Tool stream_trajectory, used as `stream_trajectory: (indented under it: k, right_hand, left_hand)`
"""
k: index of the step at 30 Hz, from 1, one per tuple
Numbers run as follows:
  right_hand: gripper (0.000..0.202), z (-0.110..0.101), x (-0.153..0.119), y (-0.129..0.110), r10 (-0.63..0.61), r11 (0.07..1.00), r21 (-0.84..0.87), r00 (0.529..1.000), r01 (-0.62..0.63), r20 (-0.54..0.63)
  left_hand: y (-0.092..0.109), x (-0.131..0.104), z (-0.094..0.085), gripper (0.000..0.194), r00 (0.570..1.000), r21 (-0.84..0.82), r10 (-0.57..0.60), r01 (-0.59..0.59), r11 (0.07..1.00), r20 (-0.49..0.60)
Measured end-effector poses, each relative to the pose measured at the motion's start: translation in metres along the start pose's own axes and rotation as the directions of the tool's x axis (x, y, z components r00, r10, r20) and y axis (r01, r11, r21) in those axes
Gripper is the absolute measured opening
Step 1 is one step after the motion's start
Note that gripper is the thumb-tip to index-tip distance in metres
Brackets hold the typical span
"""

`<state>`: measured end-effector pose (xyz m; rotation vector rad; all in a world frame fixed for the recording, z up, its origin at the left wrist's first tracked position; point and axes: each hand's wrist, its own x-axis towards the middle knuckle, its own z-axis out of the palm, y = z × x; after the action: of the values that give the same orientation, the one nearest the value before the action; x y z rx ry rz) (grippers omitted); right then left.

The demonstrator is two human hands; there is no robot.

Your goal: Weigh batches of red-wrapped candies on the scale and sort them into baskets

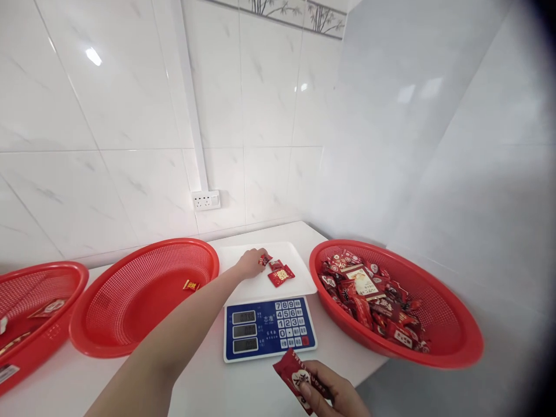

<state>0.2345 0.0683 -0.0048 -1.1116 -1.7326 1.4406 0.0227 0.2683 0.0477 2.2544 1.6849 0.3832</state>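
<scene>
Right hand [332, 389] — one packet [287, 369]; three baskets [147, 301]

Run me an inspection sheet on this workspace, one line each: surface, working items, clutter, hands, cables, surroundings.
Surface: white table bearing a blue-and-white scale.
Working items: red packets on the scale's white tray; many more heaped in the right basket.
Clutter: one small yellow-and-red packet in the middle basket; a few packets in the left basket.
Left hand: at a small red packet over the tray; grip unclear.
Right hand: holds a dark red packet in front of the scale.
Cables: nothing seen.
Surroundings: tiled wall with socket and white trunking.
</scene>
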Motion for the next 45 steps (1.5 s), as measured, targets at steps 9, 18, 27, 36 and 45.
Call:
stream_trajectory:
  k: [9, 18, 27, 36, 45]
  right_hand:
    - [0.039, 0.01, -0.002, -0.009, -0.041, 0.999, -0.008, 0.999, 0.041, -0.027]
    - [0.033, 0.015, 0.0, -0.02, -0.055, 0.998, -0.003, 0.998, 0.055, 0.0]
    - [0.037, 0.01, -0.003, -0.012, -0.042, 0.999, -0.005, 0.999, 0.042, -0.001]
    - [0.04, -0.003, -0.012, 0.004, -0.007, 1.0, -0.025, 0.997, 0.005, -0.079]
    - [0.038, 0.003, -0.005, -0.01, 0.025, 1.0, 0.0, 0.997, -0.025, -0.077]
  left_hand:
    - [-0.027, -0.04, -0.05, 0.024, 0.988, -0.1, -0.143, 0.138, 0.985, -0.05]
    - [-0.079, -0.102, -0.093, 0.028, 0.944, 0.059, -0.271, 0.287, 0.956, -0.19]
    - [0.025, -0.031, -0.004, 0.057, 0.996, 0.116, 0.083, -0.086, 0.989, 0.032]
    - [0.058, -0.003, 0.038, 0.038, 0.991, 0.138, 0.129, -0.124, 0.983, -0.028]
    - [0.025, -0.04, -0.021, 0.043, 0.983, 0.104, 0.011, 0.008, 0.995, -0.184]
